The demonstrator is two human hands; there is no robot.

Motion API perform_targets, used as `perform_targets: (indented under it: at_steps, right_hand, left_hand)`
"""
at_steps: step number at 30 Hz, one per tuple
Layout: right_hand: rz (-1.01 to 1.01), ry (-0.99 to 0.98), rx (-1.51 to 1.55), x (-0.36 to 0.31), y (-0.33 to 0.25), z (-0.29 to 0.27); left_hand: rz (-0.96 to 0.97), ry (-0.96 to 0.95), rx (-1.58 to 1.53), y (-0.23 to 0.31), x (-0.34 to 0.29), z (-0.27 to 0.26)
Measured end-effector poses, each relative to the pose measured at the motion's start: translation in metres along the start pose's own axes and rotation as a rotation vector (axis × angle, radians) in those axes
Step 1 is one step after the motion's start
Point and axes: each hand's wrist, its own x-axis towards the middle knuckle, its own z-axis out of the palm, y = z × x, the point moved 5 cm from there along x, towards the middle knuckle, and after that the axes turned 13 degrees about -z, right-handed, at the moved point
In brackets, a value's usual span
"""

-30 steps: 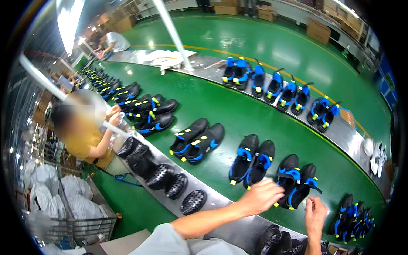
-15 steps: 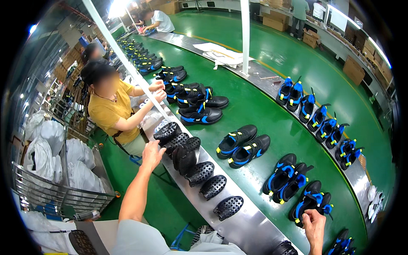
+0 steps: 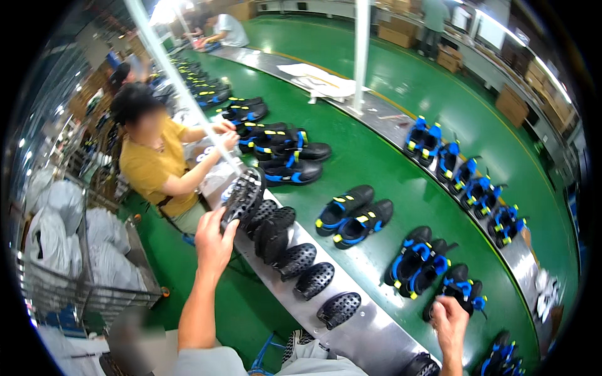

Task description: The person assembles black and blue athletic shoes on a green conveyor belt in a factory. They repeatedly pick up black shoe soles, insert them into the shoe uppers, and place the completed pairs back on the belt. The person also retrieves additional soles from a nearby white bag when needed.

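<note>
My left hand (image 3: pixel 214 241) is closed on a black perforated plastic shoe tree (image 3: pixel 246 199), raised at a tilt over the far end of a row of similar shoe trees (image 3: pixel 315 280) on the metal ledge. My right hand (image 3: pixel 449 319) has its fingers curled together at the heel of a black-and-blue sneaker (image 3: pixel 456 285) on the green conveyor belt. What those fingers hold, if anything, is hidden and slightly blurred. Beside that sneaker stands another of the same kind, partly covered by it.
More sneaker pairs stand along the green belt (image 3: pixel 301 216), and others line the far metal ledge (image 3: pixel 463 172). A co-worker in a yellow top (image 3: pixel 150 163) works at the left. White poles (image 3: pixel 362 56) rise from the ledges. A wire cart (image 3: pixel 119 297) holds white bags.
My left hand has lifted the end shoe tree off the ledge and tilted it. My right hand has shifted slightly up and left at the sneaker's heel. The co-worker's head has turned.
</note>
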Motion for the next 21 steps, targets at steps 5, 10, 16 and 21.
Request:
perform_targets:
  at_steps: [5, 10, 16, 21]
  right_hand:
    - [0.194, 0.023, 0.675, 0.001, -0.030, 0.112]
    - [0.383, 0.076, 1.000, -0.013, 0.020, 0.063]
    - [0.354, -0.313, 0.102, -0.044, 0.048, -0.019]
    - [0.253, -0.292, -0.406, -0.061, 0.076, -0.063]
  left_hand:
    - [0.340, -0.274, -0.188, 0.164, -0.121, 0.057]
    - [0.449, -0.849, -0.710, 0.236, -0.223, 0.151]
    - [-0.459, -1.751, -1.131, 0.295, -0.293, 0.276]
    - [-0.598, -1.606, -0.983, 0.300, -0.343, 0.341]
